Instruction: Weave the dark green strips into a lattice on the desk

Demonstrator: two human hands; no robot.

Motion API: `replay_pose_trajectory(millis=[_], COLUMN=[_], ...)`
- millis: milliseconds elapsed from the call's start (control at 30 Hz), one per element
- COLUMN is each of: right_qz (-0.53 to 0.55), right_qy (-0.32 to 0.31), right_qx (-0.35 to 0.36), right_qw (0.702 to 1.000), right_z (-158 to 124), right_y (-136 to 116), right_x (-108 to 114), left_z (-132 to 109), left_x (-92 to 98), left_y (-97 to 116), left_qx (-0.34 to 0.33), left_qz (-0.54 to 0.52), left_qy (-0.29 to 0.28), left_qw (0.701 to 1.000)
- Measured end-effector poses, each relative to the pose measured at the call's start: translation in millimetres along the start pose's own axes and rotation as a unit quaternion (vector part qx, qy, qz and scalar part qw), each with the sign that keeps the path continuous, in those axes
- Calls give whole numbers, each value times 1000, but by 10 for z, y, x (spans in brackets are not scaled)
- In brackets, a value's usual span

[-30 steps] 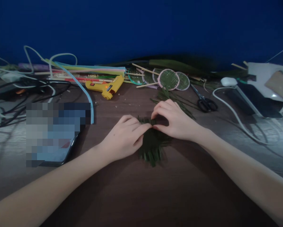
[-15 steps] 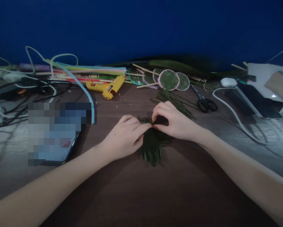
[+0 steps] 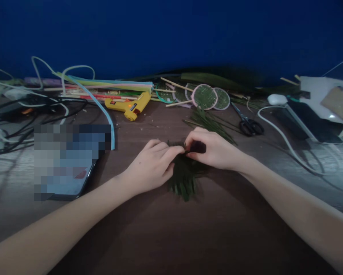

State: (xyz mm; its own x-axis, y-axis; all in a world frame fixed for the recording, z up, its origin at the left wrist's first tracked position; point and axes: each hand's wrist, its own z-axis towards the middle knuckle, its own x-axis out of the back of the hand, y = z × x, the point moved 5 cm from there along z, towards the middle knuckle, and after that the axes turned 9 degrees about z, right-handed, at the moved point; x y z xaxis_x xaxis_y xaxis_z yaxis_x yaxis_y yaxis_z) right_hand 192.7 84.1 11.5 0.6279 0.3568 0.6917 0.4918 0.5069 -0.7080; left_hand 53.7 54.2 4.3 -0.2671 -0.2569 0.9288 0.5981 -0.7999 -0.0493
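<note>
Green leaf strips [image 3: 184,177], woven into a small mat, lie flat on the wooden table [image 3: 188,236]. The left hand [image 3: 151,168] presses on them, fingertips pinched at the far edge; the right hand [image 3: 214,149], curled, pinches there too.

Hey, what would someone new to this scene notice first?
First come the two hands at the middle of the table: the left hand and right hand meet fingertip to fingertip, pinching a bundle of dark green leaf strips. Behind them a yellow glue gun stands out, with round woven discs and scissors to its right.
</note>
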Motion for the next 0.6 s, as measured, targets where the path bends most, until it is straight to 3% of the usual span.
replay_pose_trajectory(millis=[267,600], right_qz=[129,105], right_qy=[24,65], right_qx=[-42,-55], right_qw=[990,991], right_z=[-13,-8], right_y=[56,71], right_x=[22,64], left_z=[11,6], left_x=[-3,-2], left_y=[-1,-10], left_qx=[8,20], left_qz=[3,-24], left_qy=[-16,-14], left_qw=[1000,999])
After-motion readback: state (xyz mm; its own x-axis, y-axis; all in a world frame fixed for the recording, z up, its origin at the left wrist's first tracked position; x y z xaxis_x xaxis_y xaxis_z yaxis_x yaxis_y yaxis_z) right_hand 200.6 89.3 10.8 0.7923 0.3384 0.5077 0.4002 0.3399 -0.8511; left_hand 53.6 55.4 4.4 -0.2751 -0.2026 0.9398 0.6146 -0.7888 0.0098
